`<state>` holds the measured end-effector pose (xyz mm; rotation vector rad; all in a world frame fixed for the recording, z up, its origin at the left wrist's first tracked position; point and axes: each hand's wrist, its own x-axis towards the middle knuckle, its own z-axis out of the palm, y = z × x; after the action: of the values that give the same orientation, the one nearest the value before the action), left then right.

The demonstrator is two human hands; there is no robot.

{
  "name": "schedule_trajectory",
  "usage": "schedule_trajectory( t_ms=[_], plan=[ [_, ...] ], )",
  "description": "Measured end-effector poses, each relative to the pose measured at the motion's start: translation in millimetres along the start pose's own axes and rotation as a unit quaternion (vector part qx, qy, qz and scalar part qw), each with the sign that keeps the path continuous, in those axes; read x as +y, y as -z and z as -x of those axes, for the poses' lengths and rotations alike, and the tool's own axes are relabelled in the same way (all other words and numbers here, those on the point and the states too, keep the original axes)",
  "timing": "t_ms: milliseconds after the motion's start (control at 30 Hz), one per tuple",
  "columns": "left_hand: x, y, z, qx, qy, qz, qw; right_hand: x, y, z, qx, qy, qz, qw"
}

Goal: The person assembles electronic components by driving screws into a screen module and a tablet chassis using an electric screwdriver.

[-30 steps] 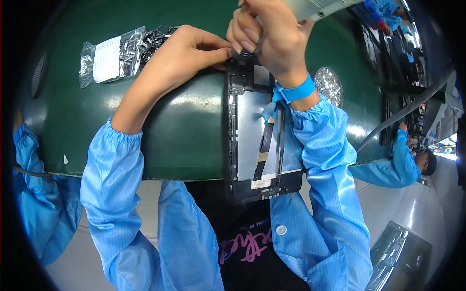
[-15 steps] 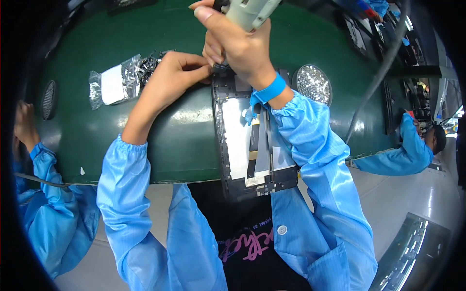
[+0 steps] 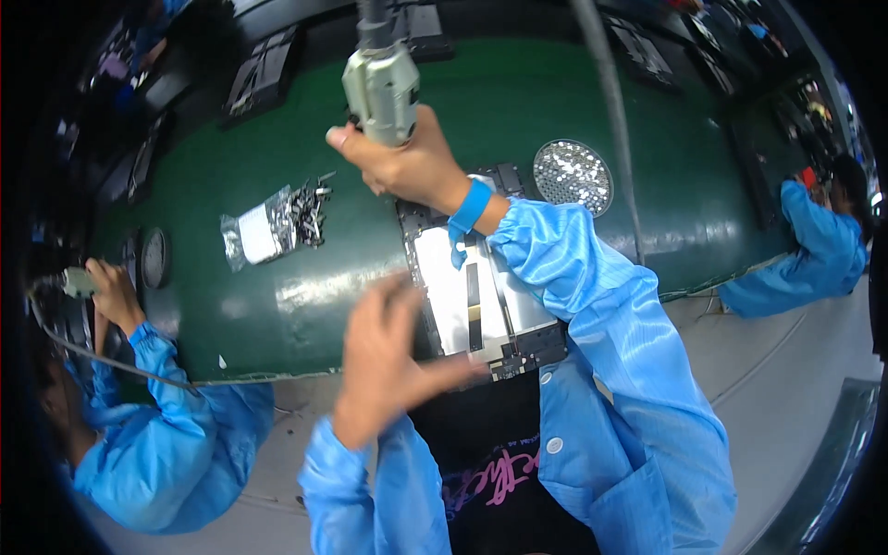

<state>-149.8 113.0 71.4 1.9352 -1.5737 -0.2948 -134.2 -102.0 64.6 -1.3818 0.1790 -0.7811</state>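
An opened tablet (image 3: 440, 268) with a dark frame and silvery inner plate lies at the table's front edge. My right hand (image 3: 407, 171) is closed round a pale grey electric screwdriver (image 3: 382, 92), upright over the tablet's far end. The screwdriver's tip is hidden behind that hand. Blurred by motion, my left hand (image 3: 381, 356) is open at the tablet's near left side, with thumb and fingers spread and nothing in them. The thumb reaches over the near edge; whether it touches cannot be told. A dark flat strip (image 3: 474, 305) lies on the silvery plate.
Right of the tablet stands a round dish of small shiny parts (image 3: 573, 176). To the left lies a clear bag (image 3: 259, 233) beside small dark parts (image 3: 310, 211). A grey cable (image 3: 615, 120) hangs at the right. Co-workers in blue sleeves sit on both sides.
My left hand has left the tablet's far left corner, moved toward me and spread its fingers. My right hand and the screwdriver appear lower and farther left as the head view has shifted.
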Motion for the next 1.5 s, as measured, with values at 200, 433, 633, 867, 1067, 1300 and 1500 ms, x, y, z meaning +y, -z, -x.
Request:
schedule_trajectory(
  t_ms=[200, 433, 633, 867, 1067, 1300, 1500],
  plan=[
    [7.2, -18.6, 36.9, -0.015, -0.072, -0.161, 0.984, -30.2, 7.0, -3.0, -0.006, -0.018, -0.052, 0.998],
    [-80.3, 34.3, -45.3, -0.052, -0.133, -0.165, 0.976, -82.0, 105.4, 8.1, 0.140, 0.078, 0.062, 0.985],
    [-109.7, 32.7, -128.3, -0.091, -0.205, -0.120, 0.967, -77.6, 176.2, 25.6, 0.190, 0.074, 0.106, 0.973],
    [-93.2, -33.2, -228.8, 0.002, -0.255, -0.150, 0.955, -84.3, 211.6, 44.5, 0.232, 0.069, 0.065, 0.968],
    [-116.2, -77.8, -321.1, 0.128, -0.218, -0.222, 0.942, -74.9, 226.4, 50.1, 0.278, 0.051, -0.017, 0.959],
    [-145.0, -68.7, -375.5, 0.236, -0.146, -0.342, 0.898, -63.5, 208.7, 54.4, 0.236, 0.024, 0.036, 0.971],
    [-269.0, 43.8, -368.9, 0.068, 0.384, -0.238, 0.890, -71.9, 199.7, 51.6, 0.209, 0.006, 0.030, 0.977]
  ],
)
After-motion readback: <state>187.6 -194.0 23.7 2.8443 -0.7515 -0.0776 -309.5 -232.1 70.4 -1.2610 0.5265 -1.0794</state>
